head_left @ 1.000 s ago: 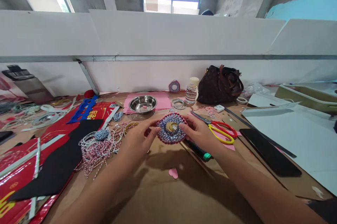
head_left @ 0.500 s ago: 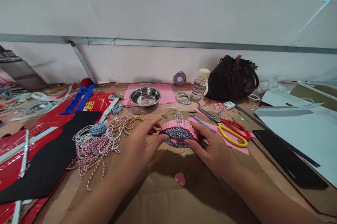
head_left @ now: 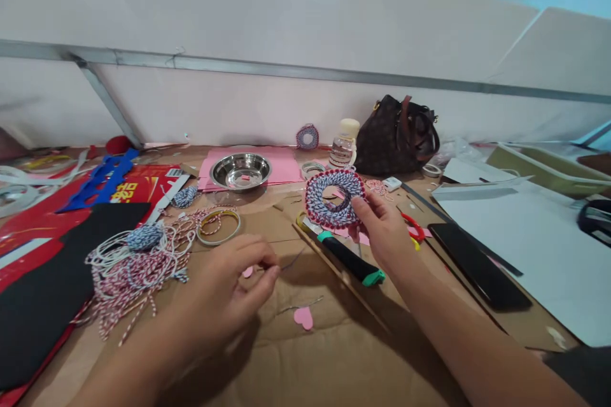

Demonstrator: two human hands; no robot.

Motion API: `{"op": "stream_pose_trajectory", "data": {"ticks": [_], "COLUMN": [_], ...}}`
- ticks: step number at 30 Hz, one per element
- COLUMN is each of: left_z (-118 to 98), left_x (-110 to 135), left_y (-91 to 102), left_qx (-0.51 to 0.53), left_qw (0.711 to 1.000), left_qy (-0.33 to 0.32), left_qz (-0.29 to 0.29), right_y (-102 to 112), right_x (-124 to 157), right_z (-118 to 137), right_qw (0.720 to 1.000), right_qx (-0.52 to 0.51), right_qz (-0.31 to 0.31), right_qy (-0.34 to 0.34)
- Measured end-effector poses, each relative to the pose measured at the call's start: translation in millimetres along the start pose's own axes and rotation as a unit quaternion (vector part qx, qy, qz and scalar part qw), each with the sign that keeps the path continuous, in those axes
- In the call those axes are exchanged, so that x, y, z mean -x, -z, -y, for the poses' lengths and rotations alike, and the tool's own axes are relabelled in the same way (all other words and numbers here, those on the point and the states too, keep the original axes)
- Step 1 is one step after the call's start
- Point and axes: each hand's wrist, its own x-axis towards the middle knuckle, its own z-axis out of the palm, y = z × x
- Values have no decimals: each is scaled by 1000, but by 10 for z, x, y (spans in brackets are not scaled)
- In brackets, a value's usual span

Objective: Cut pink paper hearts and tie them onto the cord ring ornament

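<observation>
My right hand [head_left: 382, 222] grips a ring of braided blue-and-white cord [head_left: 317, 202] with a red-dotted edge, tilted so its hole faces me. My left hand [head_left: 243, 279] is lower and to the left, thumb and forefinger pinched together. A thin dark thread [head_left: 293, 259] runs from these fingertips toward the ring; its far end is hard to make out. On the cardboard [head_left: 286, 369] between my forearms lies a pink heart [head_left: 303, 318]. Below the ring are a black-and-green handled tool [head_left: 351, 258] and a thin wooden stick [head_left: 341, 276].
A tangle of cord [head_left: 133, 279] and a tape roll [head_left: 218, 227] lie left. Behind stand a steel bowl [head_left: 240, 171], another cord ring [head_left: 307, 137], a bottle [head_left: 344, 142] and a dark handbag [head_left: 398, 139]. Right are red-handled scissors [head_left: 414, 227], a black phone [head_left: 480, 267] and white sheets [head_left: 539, 235].
Both hands held a pink-sided cord ring; now only the right holds a ring, with a red-dotted edge showing. My left hand has come away, and the black-and-green tool and stick now show.
</observation>
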Motion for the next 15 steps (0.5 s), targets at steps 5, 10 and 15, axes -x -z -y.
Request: {"op": "stream_pose_trajectory", "data": {"ticks": [5, 10, 15], "left_z": [61, 194, 158], "left_x": [-30, -91, -128], "left_y": [0, -37, -224], "left_qx": [-84, -15, 240], "left_qw": [992, 996, 952], "left_qy": [-4, 81, 186], "left_qz": [97, -37, -47], "right_y": [65, -12, -165], "right_x": [-53, 48, 217], "right_z": [43, 72, 26], "right_qw": [1000, 999, 997], "right_qx": [-28, -43, -47], "right_qz": [-11, 22, 66], "right_qy": [4, 7, -6]}}
